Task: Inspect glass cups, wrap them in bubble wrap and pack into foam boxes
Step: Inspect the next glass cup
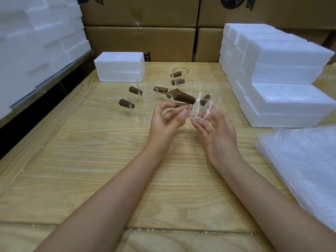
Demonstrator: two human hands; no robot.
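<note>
Head view looks down on a pale wooden tabletop (87,153), where both bare arms reach toward the middle. The right hand (218,135) holds a clear glass cup with a brown wooden handle (204,106) lifted above the tabletop and tilted. Its fingers (201,127) are curled under the base and its thumb lies against the cup's right side. The handle points left, toward the left hand (165,120). That hand's thumb and forefinger curl toward each other at a brown wooden piece just below the handle; I cannot tell whether they actually pinch it.

Just beyond the hands, a cluster of more clear glass cups with brown handles (141,110) stands on the tabletop, close together. Farther back on the left sits a single white foam box (119,67). A stepped stack of white foam boxes (283,77) fills the right side. Near it, at the right edge, lies a pile of clear bubble wrap sheets (307,160). More white foam pieces (36,42) are heaped on the far left, and brown cardboard cartons (141,40) line the far side.
</note>
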